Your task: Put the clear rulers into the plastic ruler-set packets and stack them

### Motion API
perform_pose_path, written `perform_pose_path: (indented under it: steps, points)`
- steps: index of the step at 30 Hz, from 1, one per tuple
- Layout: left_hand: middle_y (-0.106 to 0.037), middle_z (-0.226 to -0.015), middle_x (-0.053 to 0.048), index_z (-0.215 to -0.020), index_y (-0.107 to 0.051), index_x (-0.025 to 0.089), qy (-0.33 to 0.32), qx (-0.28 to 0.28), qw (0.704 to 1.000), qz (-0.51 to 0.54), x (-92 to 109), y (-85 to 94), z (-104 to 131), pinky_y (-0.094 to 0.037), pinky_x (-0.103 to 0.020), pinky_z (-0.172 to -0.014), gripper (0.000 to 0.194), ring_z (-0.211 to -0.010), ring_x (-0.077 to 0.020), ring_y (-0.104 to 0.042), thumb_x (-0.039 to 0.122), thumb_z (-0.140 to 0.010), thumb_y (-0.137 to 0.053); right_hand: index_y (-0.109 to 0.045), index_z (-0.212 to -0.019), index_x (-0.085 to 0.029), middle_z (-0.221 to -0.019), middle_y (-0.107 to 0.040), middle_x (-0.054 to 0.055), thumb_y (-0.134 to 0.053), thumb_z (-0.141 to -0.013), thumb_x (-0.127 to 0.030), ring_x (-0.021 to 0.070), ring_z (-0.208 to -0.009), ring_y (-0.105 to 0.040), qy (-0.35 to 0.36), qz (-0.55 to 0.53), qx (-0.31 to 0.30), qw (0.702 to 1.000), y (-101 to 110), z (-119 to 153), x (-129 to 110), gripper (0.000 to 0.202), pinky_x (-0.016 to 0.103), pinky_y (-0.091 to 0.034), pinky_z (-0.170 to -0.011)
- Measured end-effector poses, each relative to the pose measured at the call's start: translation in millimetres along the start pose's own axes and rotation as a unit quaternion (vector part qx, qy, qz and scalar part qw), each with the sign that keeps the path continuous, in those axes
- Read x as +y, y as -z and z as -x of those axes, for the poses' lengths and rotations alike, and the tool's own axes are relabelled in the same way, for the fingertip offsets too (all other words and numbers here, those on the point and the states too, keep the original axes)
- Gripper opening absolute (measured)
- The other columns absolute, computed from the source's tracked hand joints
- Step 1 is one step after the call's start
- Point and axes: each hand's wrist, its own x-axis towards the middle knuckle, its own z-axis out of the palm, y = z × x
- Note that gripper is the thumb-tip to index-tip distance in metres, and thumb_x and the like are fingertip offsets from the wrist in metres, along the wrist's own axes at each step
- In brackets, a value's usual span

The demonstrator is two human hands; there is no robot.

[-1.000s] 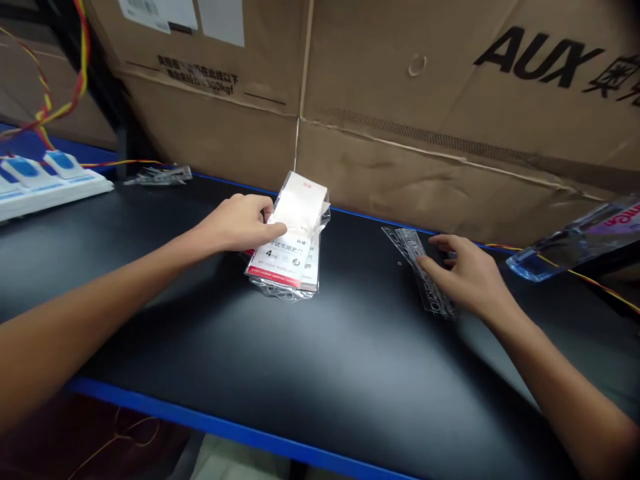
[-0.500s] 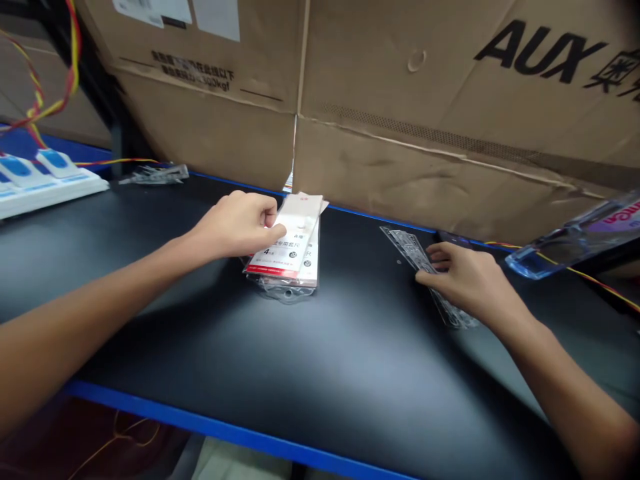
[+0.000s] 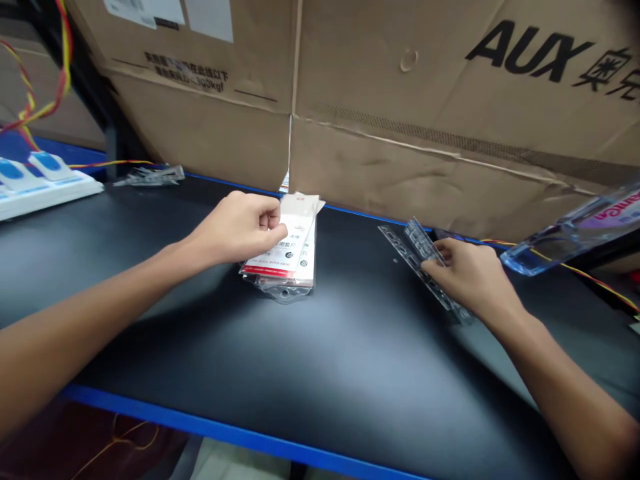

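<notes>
My left hand (image 3: pixel 245 227) is closed at the left edge of the top ruler packet (image 3: pixel 273 257), thumb against its white and red card; the fingertips' exact hold is hidden. This clear-sleeved packet lies on another packet (image 3: pixel 307 257), slightly fanned. At the right, my right hand (image 3: pixel 467 273) pinches a clear stencil ruler (image 3: pixel 419 239) between thumb and fingers, its far end tilted up from the table. Under it lie more transparent template rulers (image 3: pixel 397 243), partly covered by the hand.
A large cardboard box (image 3: pixel 375 160) stands along the back of the black table (image 3: pixel 310 373). At left are a white power strip (image 3: pixel 55 190) and a pile of clear plastic pieces (image 3: pixel 153 176). A clear bottle (image 3: pixel 565 233) lies at right, beside a dark object behind my right hand.
My right hand has raised one clear ruler away from the others, so the two now spread apart. The left hand stays at the packets, and the view has shifted slightly.
</notes>
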Motion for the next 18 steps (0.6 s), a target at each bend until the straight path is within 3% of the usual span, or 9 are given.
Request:
perform_pose_path:
  steps: [3,7,9,11,13,18]
  points:
    - [-0.054,-0.057,0.003,-0.066,-0.053,0.020,-0.029,0.006,0.999,0.013,3,0.4,3,-0.034,-0.027,-0.059,0.014,-0.056,-0.0134,-0.049,0.027,-0.077,-0.058,-0.074,-0.098,-0.017,-0.091,-0.078,0.016,-0.062,-0.081,-0.025,0.0406,-0.096,-0.073,0.000,0.017,0.003,1.000,8,3,-9,0.022,0.048,-0.054,-0.084]
    - [-0.058,-0.065,0.002,-0.072,-0.056,0.020,-0.102,0.012,0.994,0.035,14,-5.5,11,-0.039,-0.027,-0.062,0.011,-0.060,-0.0141,-0.051,0.025,-0.082,-0.058,-0.073,-0.110,-0.020,-0.091,-0.080,0.007,-0.067,-0.080,-0.022,0.0283,-0.086,-0.077,0.102,-0.120,0.024,0.987,12,25,-36,0.030,0.039,-0.059,-0.083]
    - [-0.067,-0.087,-0.003,-0.090,-0.062,0.020,-0.161,0.019,0.986,0.050,21,-11.4,18,-0.045,-0.029,-0.072,0.008,-0.077,-0.0185,-0.060,0.024,-0.084,-0.059,-0.071,-0.113,-0.021,-0.093,-0.079,0.005,-0.066,-0.083,-0.020,0.0242,-0.082,-0.076,0.181,-0.160,-0.031,0.970,10,40,-52,0.031,0.036,-0.060,-0.078]
    - [-0.067,-0.118,-0.010,-0.114,-0.061,0.020,-0.230,0.016,0.971,0.062,27,-18.0,24,-0.047,-0.034,-0.092,0.029,-0.107,-0.0249,-0.062,0.022,-0.086,-0.060,-0.068,-0.116,-0.024,-0.096,-0.078,0.003,-0.058,-0.087,-0.014,0.0208,-0.079,-0.074,0.276,-0.141,-0.129,0.942,7,53,-65,0.032,0.032,-0.057,-0.072]
    - [-0.061,-0.133,-0.012,-0.129,-0.057,0.021,-0.284,-0.016,0.956,0.072,30,-24.2,28,-0.042,-0.037,-0.105,0.040,-0.123,-0.0274,-0.057,0.022,-0.089,-0.060,-0.066,-0.119,-0.026,-0.103,-0.077,0.003,-0.054,-0.089,-0.012,0.0209,-0.082,-0.073,0.318,-0.126,-0.172,0.924,4,60,-72,0.035,0.031,-0.055,-0.071]
    - [-0.069,-0.104,-0.007,-0.118,-0.065,0.020,-0.315,-0.152,0.935,0.055,26,-35.0,30,-0.044,-0.033,-0.089,0.025,-0.097,-0.0226,-0.063,0.022,-0.101,-0.048,-0.067,-0.120,-0.027,-0.102,-0.076,0.003,-0.055,-0.088,-0.011,0.0210,-0.081,-0.071,0.323,-0.117,-0.211,0.915,5,60,-72,0.039,0.031,-0.054,-0.071]
